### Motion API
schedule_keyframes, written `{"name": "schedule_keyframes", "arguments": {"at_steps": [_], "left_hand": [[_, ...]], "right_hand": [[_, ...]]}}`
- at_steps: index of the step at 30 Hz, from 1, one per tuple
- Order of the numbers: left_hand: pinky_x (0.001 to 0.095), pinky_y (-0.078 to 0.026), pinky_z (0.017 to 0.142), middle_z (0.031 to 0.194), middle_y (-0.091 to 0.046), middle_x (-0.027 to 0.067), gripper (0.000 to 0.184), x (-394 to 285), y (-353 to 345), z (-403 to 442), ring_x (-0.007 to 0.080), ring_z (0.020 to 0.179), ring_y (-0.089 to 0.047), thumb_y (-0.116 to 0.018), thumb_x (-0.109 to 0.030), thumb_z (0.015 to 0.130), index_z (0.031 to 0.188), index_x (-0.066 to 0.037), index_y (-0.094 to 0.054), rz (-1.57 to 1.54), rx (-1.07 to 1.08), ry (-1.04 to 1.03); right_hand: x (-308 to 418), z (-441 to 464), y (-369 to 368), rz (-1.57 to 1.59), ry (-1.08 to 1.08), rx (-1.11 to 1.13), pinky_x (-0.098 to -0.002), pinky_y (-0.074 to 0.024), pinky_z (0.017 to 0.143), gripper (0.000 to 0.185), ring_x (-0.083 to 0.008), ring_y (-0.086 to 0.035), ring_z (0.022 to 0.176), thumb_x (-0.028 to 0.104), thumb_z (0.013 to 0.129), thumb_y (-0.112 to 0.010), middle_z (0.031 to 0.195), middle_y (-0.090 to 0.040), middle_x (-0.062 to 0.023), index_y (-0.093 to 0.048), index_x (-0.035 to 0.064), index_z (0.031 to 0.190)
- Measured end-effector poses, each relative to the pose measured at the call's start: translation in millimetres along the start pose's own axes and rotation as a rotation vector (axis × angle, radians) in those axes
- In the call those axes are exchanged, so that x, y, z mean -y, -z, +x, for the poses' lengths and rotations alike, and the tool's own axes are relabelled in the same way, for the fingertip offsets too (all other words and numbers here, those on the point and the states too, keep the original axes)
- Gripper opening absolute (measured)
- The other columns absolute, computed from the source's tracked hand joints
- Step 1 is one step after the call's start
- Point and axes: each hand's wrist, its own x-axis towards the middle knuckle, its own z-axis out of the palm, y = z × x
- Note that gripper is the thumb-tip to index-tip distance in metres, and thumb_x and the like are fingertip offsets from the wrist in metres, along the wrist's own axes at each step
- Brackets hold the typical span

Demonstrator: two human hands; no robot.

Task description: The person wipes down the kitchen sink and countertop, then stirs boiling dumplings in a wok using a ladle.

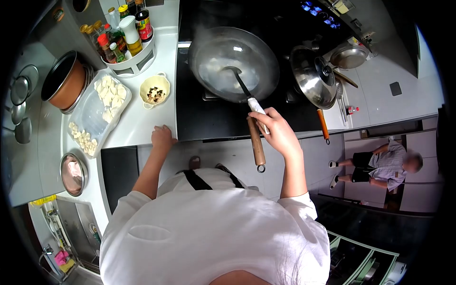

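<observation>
Near the bowl (155,90), left fingers (163,130) rest unclenched; by the lid (311,78), right fingers (259,117) grip the wok's (264,59) utensil (244,88).

Your wok (201,50): grey metal, dull sheen; wok handle (256,143), smooth brown wood. Your stirring utensil (244,90): dark metal shaft, white plastic-looking grip. Your hob (192,116): black, glossy, glass-like. Lid (306,78): polished, mirror-bright metal. Your tray (89,113): translucent plastic. Cup-like bowl (164,83): cream, glazed-looking. Basin (84,166): shiny metal. Counter (135,124): white, smooth, glossy. Your shirt (213,223): matt white cloth, softly creased.
</observation>
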Motion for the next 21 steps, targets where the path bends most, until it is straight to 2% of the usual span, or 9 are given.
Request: {"name": "schedule_keyframes", "arguments": {"at_steps": [4,5,8,9,12,15,18,20,21], "left_hand": [[0.0356,-0.052,0.09,0.135,-0.046,0.0353,0.094,0,-5,0,0.0372,0.111,-0.06,-0.079,-0.052,0.07,0.14,-0.001,-0.044,0.005,-0.02,-0.005],[0.0356,-0.052,0.09,0.135,-0.045,0.0352,0.094,0,-6,0,0.0372,0.111,-0.06,-0.079,-0.052,0.07,0.141,-0.001,-0.043,0.019,-0.03,-0.007],[0.036,-0.052,0.089,0.136,-0.045,0.0353,0.094,0,-8,1,0.0377,0.11,-0.06,-0.079,-0.052,0.07,0.141,-0.001,-0.043,0.019,-0.04,-0.001],[0.0362,-0.052,0.089,0.136,-0.045,0.0354,0.095,0,-9,0,0.0379,0.11,-0.06,-0.079,-0.052,0.07,0.141,-0.001,-0.042,0.013,-0.04,0.002],[0.0362,-0.053,0.088,0.136,-0.044,0.0359,0.094,1,-9,1,0.038,0.109,-0.061,-0.079,-0.052,0.07,0.141,-0.001,-0.043,0.011,-0.032,-0.012],[0.0361,-0.053,0.087,0.137,-0.043,0.0358,0.094,2,-13,4,0.0377,0.108,-0.061,-0.079,-0.051,0.07,0.14,0.0,-0.043,-0.009,-0.027,-0.009],[0.0381,-0.055,0.078,0.115,-0.055,0.0266,0.085,4,-22,2,0.0348,0.094,-0.065,-0.081,-0.046,0.07,0.133,0.001,-0.048,0.027,-0.186,-0.043],[0.0382,-0.055,0.078,0.116,-0.055,0.0267,0.085,2,-18,-1,0.0347,0.093,-0.065,-0.081,-0.046,0.07,0.133,0.002,-0.047,0.019,-0.186,-0.041],[0.0383,-0.055,0.078,0.116,-0.055,0.0268,0.086,2,-17,-3,0.0347,0.093,-0.065,-0.081,-0.046,0.07,0.133,0.002,-0.047,0.015,-0.185,-0.04]], "right_hand": [[-5,-7,-6,-0.01,-0.037,0.046,-0.0397,-0.0518,0.076,0.045,-0.0302,-0.062,0.088,0.002,0.082,-0.065,0.098,-0.056,-0.0107,-0.064,0.0221,0.122],[-11,-11,-9,-0.049,-0.042,0.079,-0.0396,-0.0524,0.078,0.056,-0.0306,-0.062,0.09,0.0,0.08,-0.065,0.102,-0.056,-0.0109,-0.059,0.0251,0.129],[-19,-20,-17,-0.051,-0.044,0.062,-0.0402,-0.052,0.081,0.066,-0.0317,-0.061,0.093,-0.003,0.077,-0.064,0.108,-0.057,-0.0111,-0.053,0.0241,0.136],[-22,-21,-17,-0.083,-0.007,0.06,-0.0411,-0.0515,0.083,0.073,-0.0321,-0.06,0.097,-0.005,0.076,-0.061,0.108,-0.06,-0.0116,-0.045,0.0199,0.142],[-18,-20,-9,-0.106,-0.102,0.065,-0.0417,-0.0508,0.084,0.072,-0.032,-0.06,0.101,-0.008,0.075,-0.056,0.105,-0.062,-0.0124,-0.044,0.0148,0.142],[-25,-11,-3,-0.218,-0.105,-0.005,-0.0422,-0.0517,0.081,0.07,-0.0317,-0.061,0.101,-0.009,0.075,-0.053,0.102,-0.063,-0.0131,-0.044,0.0135,0.141],[-49,13,3,-0.221,-0.136,-0.038,-0.0445,-0.0529,0.078,0.065,-0.0347,-0.064,0.093,-0.006,0.077,-0.053,0.098,-0.066,-0.0174,-0.047,0.0136,0.139],[-52,39,15,-0.348,-0.303,0.026,-0.047,-0.0537,0.077,0.059,-0.0378,-0.066,0.086,-0.001,0.08,-0.052,0.091,-0.068,-0.0225,-0.05,0.0139,0.138],[-70,50,13,-0.316,-0.292,-0.024,-0.0487,-0.0538,0.078,0.057,-0.0403,-0.066,0.084,0.0,0.081,-0.051,0.089,-0.067,-0.0262,-0.052,0.0141,0.136]]}}
